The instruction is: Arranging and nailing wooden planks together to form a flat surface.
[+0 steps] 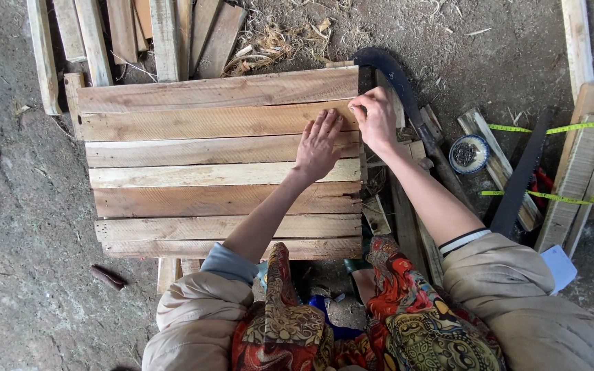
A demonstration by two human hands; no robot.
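Head view: left hand (pixel 319 145) lies flat, released, on planks (pixel 214 161) mid-frame; right hand (pixel 374 118) pinches something too small to identify at their right edge, best kept steady.

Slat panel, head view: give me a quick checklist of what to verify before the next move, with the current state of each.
1. Left hand flat on the slat panel, palm down: ok.
2. Right hand pinched at the panel's right edge: ok; what it pinches: cannot tell.
3. Slats side by side, ends roughly flush on the right: ok.
4. Curved blade just beyond the right hand: not ok, close to the fingers.
5. Round tin upright, within reach: ok.
6. Yellow tape measure draped over boards, off the panel: ok.
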